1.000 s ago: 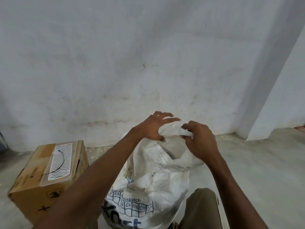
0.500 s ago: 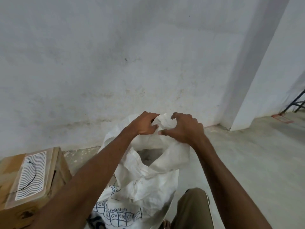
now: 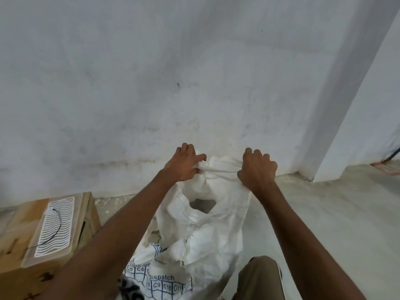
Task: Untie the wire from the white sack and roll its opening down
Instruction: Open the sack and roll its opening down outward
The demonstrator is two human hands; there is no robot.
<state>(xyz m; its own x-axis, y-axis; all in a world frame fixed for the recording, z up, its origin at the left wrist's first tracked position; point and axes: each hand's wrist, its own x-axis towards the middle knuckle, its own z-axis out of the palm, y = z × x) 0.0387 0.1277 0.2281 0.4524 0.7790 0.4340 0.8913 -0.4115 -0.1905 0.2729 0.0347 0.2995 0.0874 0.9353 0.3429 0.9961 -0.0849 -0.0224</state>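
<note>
Now both hands, left hand (image 3: 184, 166) and right hand (image 3: 256, 168), are gripping the sack (image 3: 203, 234) rim at its far edge, and folding evenly outward should be keeping the roll level.

wire (image 3: 53, 229) on box (image 3: 19, 252), sack (image 3: 205, 239) right

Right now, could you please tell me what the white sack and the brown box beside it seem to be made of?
White sack with blue print: probably woven plastic, matte; stiff crumples, frayed threads. Brown box: looks like cardboard, dull and scuffed, under a shiny clear tape strip.
</note>
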